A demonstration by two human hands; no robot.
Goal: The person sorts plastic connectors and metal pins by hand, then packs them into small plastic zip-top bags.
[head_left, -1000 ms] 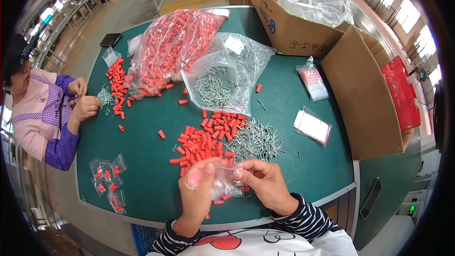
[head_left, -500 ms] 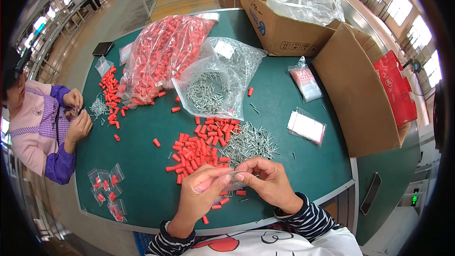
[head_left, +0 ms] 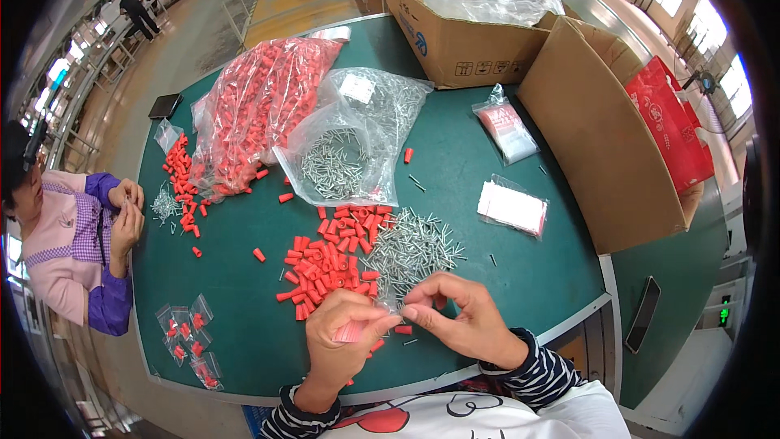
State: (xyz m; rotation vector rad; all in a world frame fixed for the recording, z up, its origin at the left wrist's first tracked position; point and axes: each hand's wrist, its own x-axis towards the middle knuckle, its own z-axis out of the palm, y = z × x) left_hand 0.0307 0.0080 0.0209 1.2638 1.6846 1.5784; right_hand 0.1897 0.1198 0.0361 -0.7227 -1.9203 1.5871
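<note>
My left hand point(head_left: 345, 337) is closed, pinching a small clear zip bag point(head_left: 390, 306) between thumb and fingertips. A pale, red-striped bundle point(head_left: 351, 330), perhaps more small bags, shows in its palm. My right hand point(head_left: 465, 321) closes its thumb and forefinger on the bag's other side. Just beyond my hands lie a heap of red cone-shaped plastic caps point(head_left: 325, 267) and, to its right, a heap of silver screws point(head_left: 413, 248). What the bag holds, if anything, is too small to tell.
Behind the heaps are an open bag of screws point(head_left: 333, 164) and a large bag of red caps point(head_left: 264, 106). Filled small bags point(head_left: 185, 329) lie at left. Cardboard boxes point(head_left: 597, 138) stand at right. A co-worker point(head_left: 69, 236) sits at the left edge.
The whole view has shifted a little, moving the table's contents left in the picture. My right fingers are slightly more spread, still at the small bag. The left hand keeps its pinch.
</note>
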